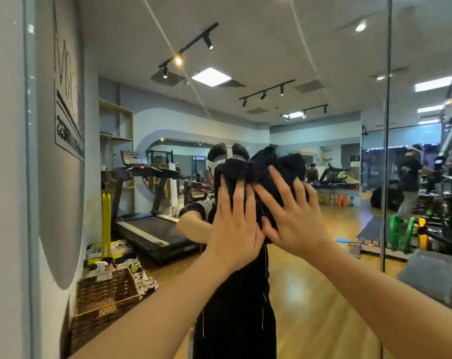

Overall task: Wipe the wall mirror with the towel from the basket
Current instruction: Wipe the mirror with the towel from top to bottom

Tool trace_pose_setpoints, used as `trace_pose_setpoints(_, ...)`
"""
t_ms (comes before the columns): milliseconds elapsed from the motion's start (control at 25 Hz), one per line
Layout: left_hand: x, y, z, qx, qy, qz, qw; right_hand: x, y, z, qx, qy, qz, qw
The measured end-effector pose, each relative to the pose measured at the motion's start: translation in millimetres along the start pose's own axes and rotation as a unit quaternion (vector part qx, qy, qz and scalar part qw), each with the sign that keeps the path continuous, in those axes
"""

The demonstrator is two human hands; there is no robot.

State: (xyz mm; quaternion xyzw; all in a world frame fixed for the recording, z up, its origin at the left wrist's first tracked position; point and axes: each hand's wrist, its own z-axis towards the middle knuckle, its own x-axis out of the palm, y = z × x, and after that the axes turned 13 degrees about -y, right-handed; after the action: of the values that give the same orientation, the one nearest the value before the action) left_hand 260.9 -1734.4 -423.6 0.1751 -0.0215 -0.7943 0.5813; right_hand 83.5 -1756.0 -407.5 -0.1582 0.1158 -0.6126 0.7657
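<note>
Head view, left hand: The left hand (235, 224) is flat with its fingers spread apart. It presses on the black towel (266, 182). It does not pinch the towel; it just pushes it.

Head view, right hand: The right hand (289, 216) is flat too, fingers wide apart. It pushes on the towel just beside the left hand. The two hands touch at the thumbs.

Towel: It is bunched up, under both palms and sticking out above the fingertips. It sits on the wall mirror (310, 281).

Mirror: The glass is right in front of both hands. It fills most of the view and shows the room back. A seam (386, 125) in the glass runs up and down, far to the right of the right hand.

Basket: The woven basket (103, 294) shows low down, well to the left of the left hand. I can only see it in the glass. A spray bottle (102, 268) sits at its top edge.

Step now: I think the wiping is going on, near the middle of the glass.

What could go wrong: The towel is only pushed, not held. If one hand lifts, the towel could slide down and fall. A lumpy towel may miss spots and leave streaks. Bare fingers past the towel's edge could put smudges on the glass.
</note>
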Motion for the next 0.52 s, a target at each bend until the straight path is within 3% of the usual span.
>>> trace_pose_setpoints(280, 14.9, -51.3, 154.4, 0.024, -0.05, 0.027, 0.998, -10.5, -131.3, 78.8, 0.037, 0.018, -0.073, 0.996)
trace_pose_setpoints(520, 32.9, -85.9, 211.7, 0.037, -0.074, 0.014, 0.996, -10.8, -187.3, 86.2, 0.09, -0.011, -0.064, 0.994)
